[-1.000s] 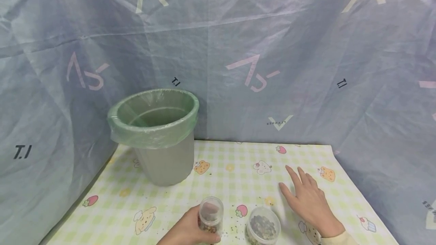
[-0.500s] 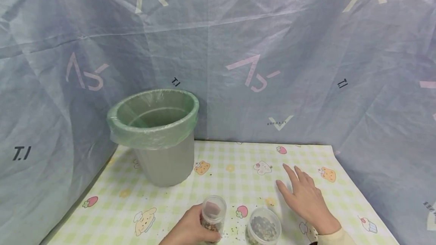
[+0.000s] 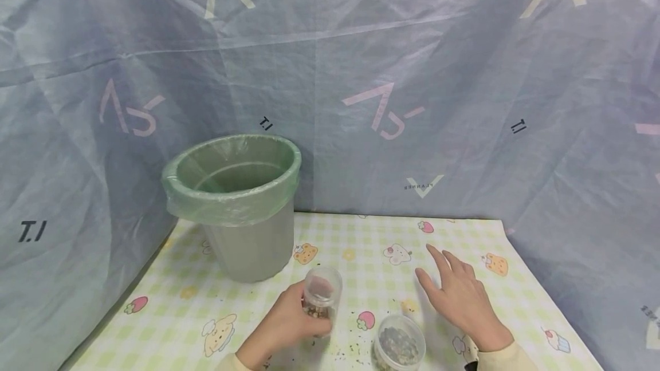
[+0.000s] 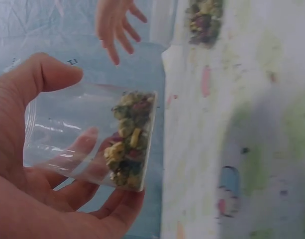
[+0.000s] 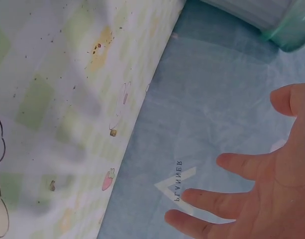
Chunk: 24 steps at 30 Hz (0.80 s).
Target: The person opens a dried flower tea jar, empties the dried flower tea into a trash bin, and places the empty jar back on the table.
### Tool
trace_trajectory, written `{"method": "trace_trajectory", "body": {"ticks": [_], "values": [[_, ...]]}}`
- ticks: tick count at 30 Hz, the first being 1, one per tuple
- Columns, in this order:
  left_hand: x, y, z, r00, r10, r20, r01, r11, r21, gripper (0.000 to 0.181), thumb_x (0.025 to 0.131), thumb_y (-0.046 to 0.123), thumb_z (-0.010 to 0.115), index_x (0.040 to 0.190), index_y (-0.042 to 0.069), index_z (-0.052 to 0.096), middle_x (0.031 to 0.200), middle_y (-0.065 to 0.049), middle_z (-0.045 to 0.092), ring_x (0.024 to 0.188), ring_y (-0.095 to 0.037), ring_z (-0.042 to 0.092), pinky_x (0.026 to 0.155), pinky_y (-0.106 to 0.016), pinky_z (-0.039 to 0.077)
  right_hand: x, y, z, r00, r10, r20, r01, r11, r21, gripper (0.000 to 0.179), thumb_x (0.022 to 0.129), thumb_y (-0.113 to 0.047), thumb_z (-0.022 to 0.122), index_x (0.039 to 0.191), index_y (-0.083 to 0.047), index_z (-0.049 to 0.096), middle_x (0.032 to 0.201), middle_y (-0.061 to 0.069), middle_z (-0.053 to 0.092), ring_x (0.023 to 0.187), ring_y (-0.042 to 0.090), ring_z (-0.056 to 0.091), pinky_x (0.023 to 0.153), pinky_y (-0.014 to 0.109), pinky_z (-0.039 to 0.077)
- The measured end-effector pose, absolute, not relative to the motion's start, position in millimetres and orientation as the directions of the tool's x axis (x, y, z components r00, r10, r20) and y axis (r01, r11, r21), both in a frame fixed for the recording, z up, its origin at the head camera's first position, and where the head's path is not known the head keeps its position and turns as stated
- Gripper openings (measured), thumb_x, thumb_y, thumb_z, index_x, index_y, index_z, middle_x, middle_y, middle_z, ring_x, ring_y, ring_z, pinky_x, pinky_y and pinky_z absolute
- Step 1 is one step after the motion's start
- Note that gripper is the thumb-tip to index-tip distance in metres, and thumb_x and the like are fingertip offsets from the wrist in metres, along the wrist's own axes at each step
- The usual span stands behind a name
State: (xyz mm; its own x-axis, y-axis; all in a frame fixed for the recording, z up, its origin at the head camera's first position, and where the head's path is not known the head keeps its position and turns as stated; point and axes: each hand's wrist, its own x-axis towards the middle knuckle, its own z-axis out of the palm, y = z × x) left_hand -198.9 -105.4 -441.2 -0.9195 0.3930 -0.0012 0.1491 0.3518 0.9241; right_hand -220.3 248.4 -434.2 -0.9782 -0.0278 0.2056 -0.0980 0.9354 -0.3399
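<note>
My left hand [image 3: 289, 316] grips a clear plastic jar [image 3: 323, 288] upright, its thumb and fingers wrapped round the side. Mixed dried flower bits, yellow, green and dark red, fill the bottom part of the jar [image 4: 67, 129] in the left wrist view. There the jar's base stands off the tablecloth. A second clear jar [image 3: 399, 339] of similar dried bits sits on the cloth between the hands. To its right, my right hand [image 3: 464, 302] hovers palm down over the cloth with fingers spread. Nothing is in that hand [image 5: 271, 194] in the right wrist view.
A grey bin [image 3: 252, 251] lined with a green bag [image 3: 227, 208] stands at the back left. Small dark crumbs are scattered on the checked tablecloth [image 3: 356, 279] around the jars. A blue-grey curtain [image 3: 330, 102] encloses the back and sides.
My left hand has raised the jar and carried it a little away from me. The right hand has drifted slightly left and forward. The second jar stays put.
</note>
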Motion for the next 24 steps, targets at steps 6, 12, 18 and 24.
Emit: {"method": "trace_trajectory", "body": {"ticks": [6,12,18,24], "values": [[-205,-102,-423,-0.919,0.385,0.086,0.224,0.331,0.917,0.045,0.08,0.019,0.077,0.123,0.02,0.063,0.116,0.001,0.068,0.101,-0.019,0.063,0.083,-0.039,0.052,-221,246,-426,-0.972,-0.033,0.231,-0.114,0.932,-0.345,0.078,0.103,-0.069,0.037,0.161,-0.017,0.036,0.153,0.029,0.043,0.132,0.058,0.042,0.084,0.074,0.044],[-214,-97,-415,-0.911,0.394,0.122,0.248,0.287,0.925,0.045,0.083,0.019,0.076,0.125,0.022,0.06,0.115,-0.001,0.067,0.09,-0.021,0.063,0.078,-0.039,0.053,-221,242,-418,-0.961,-0.047,0.273,-0.146,0.923,-0.355,0.074,0.104,-0.065,0.04,0.161,-0.018,0.037,0.15,0.027,0.047,0.128,0.055,0.046,0.083,0.07,0.046],[-221,-87,-408,-0.913,0.369,0.175,0.285,0.268,0.92,0.049,0.084,0.018,0.077,0.129,0.026,0.06,0.117,0.0,0.066,0.096,-0.022,0.063,0.083,-0.04,0.053,-220,235,-411,-0.953,-0.073,0.294,-0.189,0.901,-0.39,0.07,0.105,-0.062,0.043,0.16,-0.02,0.038,0.149,0.026,0.049,0.13,0.052,0.046,0.087,0.07,0.045],[-227,-78,-404,-0.916,0.334,0.224,0.323,0.279,0.904,0.045,0.081,0.015,0.077,0.121,0.03,0.064,0.112,0.002,0.065,0.09,-0.021,0.061,0.078,-0.039,0.052,-219,229,-404,-0.952,-0.084,0.294,-0.205,0.89,-0.407,0.069,0.105,-0.062,0.041,0.162,-0.022,0.035,0.151,0.024,0.047,0.132,0.051,0.044,0.09,0.072,0.043]]}}
